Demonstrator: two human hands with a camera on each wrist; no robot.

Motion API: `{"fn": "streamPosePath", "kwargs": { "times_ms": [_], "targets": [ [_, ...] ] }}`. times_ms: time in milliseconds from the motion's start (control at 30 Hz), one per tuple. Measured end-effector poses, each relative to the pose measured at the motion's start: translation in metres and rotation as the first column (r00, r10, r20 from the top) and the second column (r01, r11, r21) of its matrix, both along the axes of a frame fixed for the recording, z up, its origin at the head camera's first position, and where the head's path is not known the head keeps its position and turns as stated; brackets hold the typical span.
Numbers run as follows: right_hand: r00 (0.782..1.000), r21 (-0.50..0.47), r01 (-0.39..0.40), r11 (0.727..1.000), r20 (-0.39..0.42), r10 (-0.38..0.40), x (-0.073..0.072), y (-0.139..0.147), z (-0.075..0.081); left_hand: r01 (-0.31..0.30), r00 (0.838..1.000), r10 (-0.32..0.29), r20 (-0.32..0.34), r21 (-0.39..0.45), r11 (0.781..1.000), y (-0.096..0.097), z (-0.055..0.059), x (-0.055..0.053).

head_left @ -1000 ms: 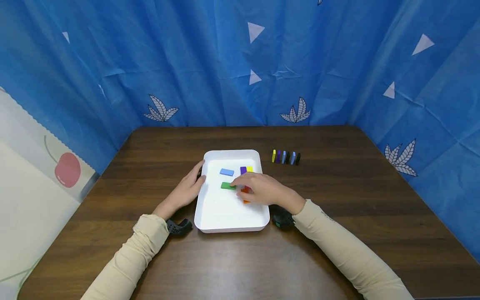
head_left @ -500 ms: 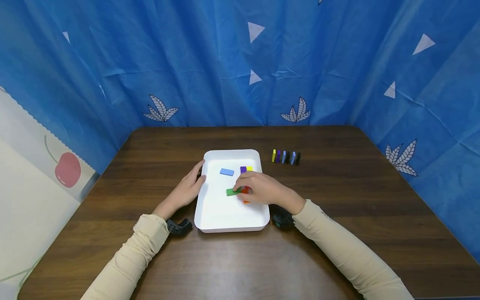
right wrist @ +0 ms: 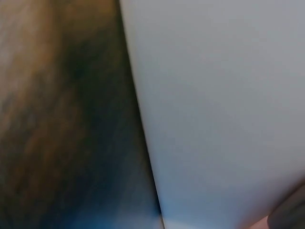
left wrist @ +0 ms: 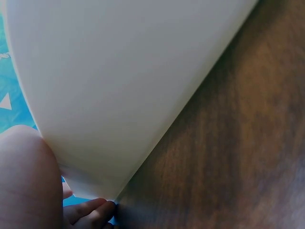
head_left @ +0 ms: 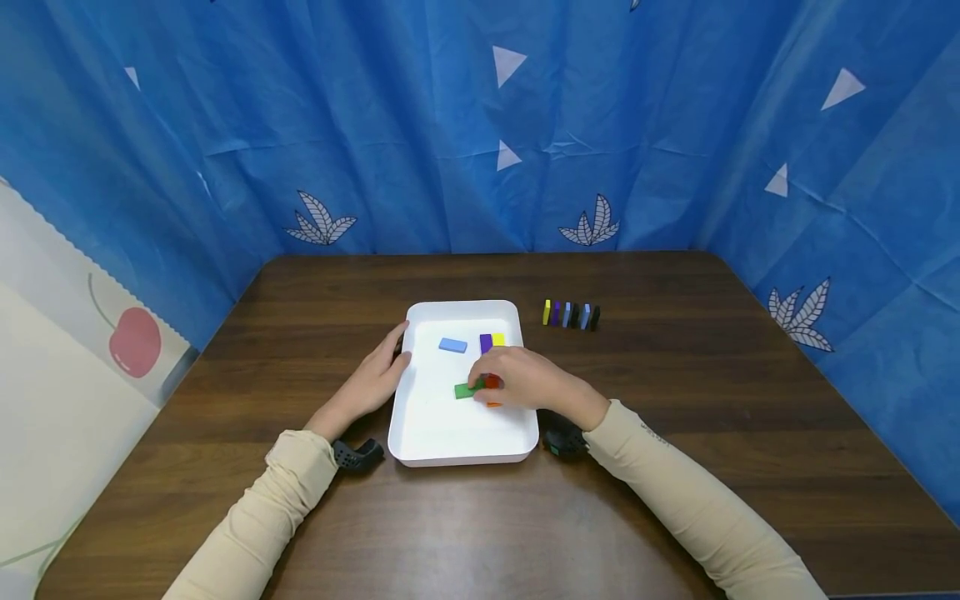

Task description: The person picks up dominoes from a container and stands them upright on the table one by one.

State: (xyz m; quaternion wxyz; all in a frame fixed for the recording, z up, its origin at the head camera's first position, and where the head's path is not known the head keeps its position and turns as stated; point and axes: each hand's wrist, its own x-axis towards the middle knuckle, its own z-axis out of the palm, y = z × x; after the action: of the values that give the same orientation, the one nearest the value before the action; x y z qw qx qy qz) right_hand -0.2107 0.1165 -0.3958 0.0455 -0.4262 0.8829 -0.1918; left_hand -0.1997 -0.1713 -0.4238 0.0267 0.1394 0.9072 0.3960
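In the head view a white tray lies on the table with small flat blocks in it. My right hand reaches over its right side and pinches the right end of a green block between thumb and forefinger. A red block and an orange block show partly under that hand. Behind it are a purple block and a yellow block. A light blue block lies to the left. My left hand rests with extended fingers against the tray's left wall.
Right of the tray's far corner, several thin blocks stand on edge in a row, among them a yellow upright block and a black upright block. A blue curtain hangs behind the wooden table.
My right hand has drawn the green block toward the near side and slightly right, beside the red and orange blocks, turning it a little. The left hand stays against the tray.
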Motion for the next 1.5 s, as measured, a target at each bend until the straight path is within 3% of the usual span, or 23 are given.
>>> {"fn": "streamPosePath", "kwargs": {
  "times_ms": [867,1500],
  "targets": [
    [0.995,-0.063,-0.075,0.995,-0.063,0.071,-0.0014,0.0058,-0.0001,0.009,1.000,-0.009,-0.005,0.018,1.000,0.0027,0.0029,0.0019],
    [1.000,-0.106,-0.025,0.994,0.016,0.026,-0.0019,0.0056,-0.0001,0.000,1.000,0.000,0.001,0.008,1.000,0.0031,0.0005,0.0005]
  ]
}}
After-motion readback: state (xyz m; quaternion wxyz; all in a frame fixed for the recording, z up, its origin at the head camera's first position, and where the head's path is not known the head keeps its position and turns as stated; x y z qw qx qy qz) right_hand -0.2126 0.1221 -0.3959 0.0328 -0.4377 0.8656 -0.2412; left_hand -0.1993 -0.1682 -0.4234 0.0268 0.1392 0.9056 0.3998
